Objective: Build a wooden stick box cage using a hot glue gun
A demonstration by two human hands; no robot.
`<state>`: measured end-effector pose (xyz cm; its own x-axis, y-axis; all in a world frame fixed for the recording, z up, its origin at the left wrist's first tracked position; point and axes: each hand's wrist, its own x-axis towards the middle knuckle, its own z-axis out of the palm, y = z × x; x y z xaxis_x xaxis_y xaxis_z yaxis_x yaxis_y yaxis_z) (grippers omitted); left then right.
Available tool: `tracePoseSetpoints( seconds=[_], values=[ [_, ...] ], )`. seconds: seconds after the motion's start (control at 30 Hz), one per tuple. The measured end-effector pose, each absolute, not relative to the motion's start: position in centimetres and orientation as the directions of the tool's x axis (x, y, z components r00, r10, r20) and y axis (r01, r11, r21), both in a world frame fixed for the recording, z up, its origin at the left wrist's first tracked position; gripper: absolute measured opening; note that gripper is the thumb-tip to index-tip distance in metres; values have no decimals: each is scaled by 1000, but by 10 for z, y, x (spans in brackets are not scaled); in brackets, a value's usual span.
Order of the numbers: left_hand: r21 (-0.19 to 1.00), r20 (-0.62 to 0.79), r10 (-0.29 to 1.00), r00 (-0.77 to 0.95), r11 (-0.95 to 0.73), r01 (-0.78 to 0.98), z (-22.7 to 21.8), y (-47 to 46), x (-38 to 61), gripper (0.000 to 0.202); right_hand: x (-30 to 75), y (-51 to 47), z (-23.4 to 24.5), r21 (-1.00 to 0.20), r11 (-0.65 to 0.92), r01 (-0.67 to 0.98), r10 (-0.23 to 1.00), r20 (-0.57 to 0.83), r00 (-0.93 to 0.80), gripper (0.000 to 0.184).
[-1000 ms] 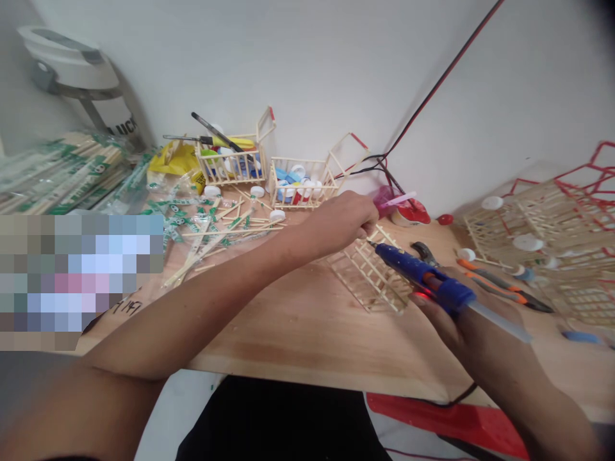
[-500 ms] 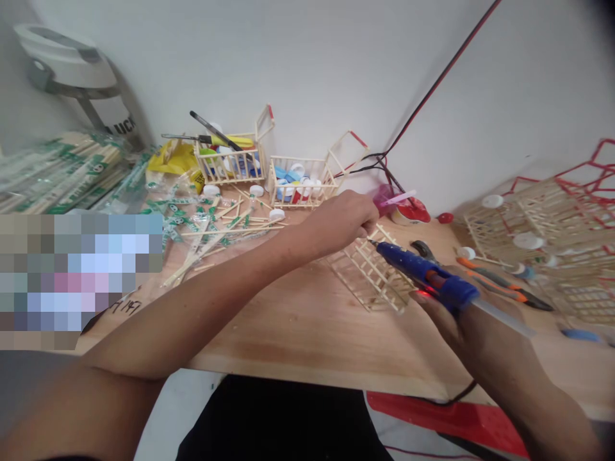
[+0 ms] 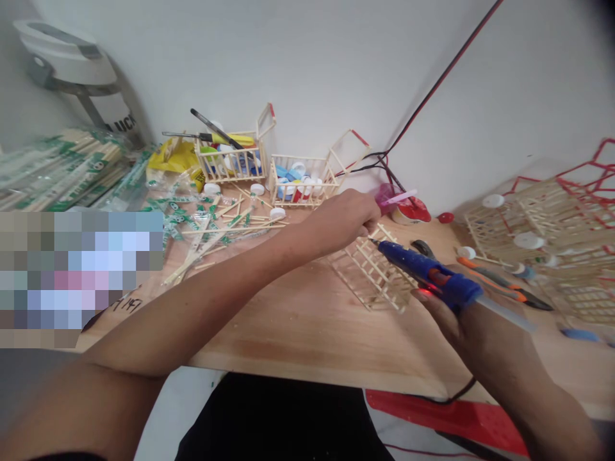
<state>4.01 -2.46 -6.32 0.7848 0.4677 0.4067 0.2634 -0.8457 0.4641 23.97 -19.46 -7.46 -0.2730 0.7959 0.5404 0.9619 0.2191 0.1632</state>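
My left hand (image 3: 342,221) reaches across the wooden table and curls around the upper end of a flat lattice panel of thin wooden sticks (image 3: 372,272). My right hand (image 3: 444,317) holds a blue hot glue gun (image 3: 425,272), with a translucent glue stick (image 3: 507,314) projecting from its rear. The gun's metal nozzle points at the panel's upper end, close to my left hand. A small red light glows on the gun near my right fingers. My left fingers hide the panel's top corner.
Two small stick baskets (image 3: 230,160) hold bottle caps at the back. Loose sticks (image 3: 216,227) lie at left, and orange-handled pliers (image 3: 500,285) lie at right. A large red-framed stick structure (image 3: 542,237) stands far right. A red and black cable (image 3: 432,109) runs up the wall.
The glue gun has tilted slightly, with its rear and glue stick swinging upward. My left hand and the lattice panel stay in nearly the same place.
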Motion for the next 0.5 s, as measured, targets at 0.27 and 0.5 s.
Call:
tracePoseSetpoints(
  seconds=[0.27,0.5],
  values=[
    [455,409,456,790,-853,257,-63,-25,39,20,241,-195,-76,144,223,964,792,550,-266,41],
    [453,396,461,794,-850,268,-63,-25,40,19,241,-195,-74,165,228,960,793,541,-281,41]
  ],
)
